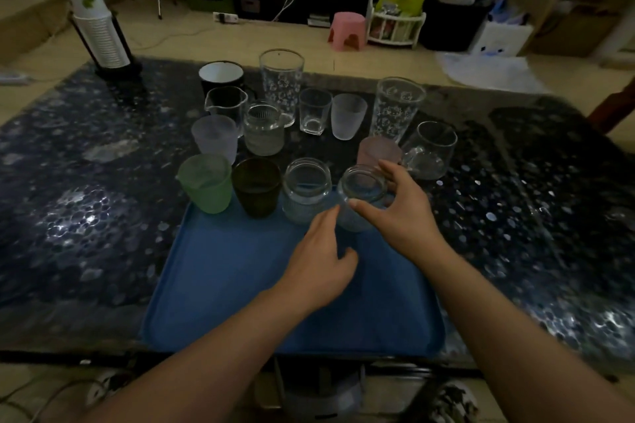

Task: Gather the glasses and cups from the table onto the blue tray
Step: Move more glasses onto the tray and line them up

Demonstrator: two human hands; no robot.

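Observation:
A blue tray (240, 302) lies at the near edge of the dark table. Along its far edge stand a green cup (206, 184), a dark cup (257, 187) and a clear jar (305, 191). My right hand (402, 213) grips a second clear jar (360, 196) by its rim, at the tray's far right. My left hand (319, 264) hovers over the tray with its fingertips beside that jar, holding nothing. Beyond the tray on the table stand several more glasses, among them a pink cup (376, 148), a slanted clear glass (429, 151) and two tall printed glasses (281, 82) (395, 110).
A stack of paper cups in a black holder (99, 34) stands at the table's far left. A black enamel mug (221, 75) and a spouted glass (225, 103) sit at the back of the group. Past the table are a pink stool (347, 31) and storage.

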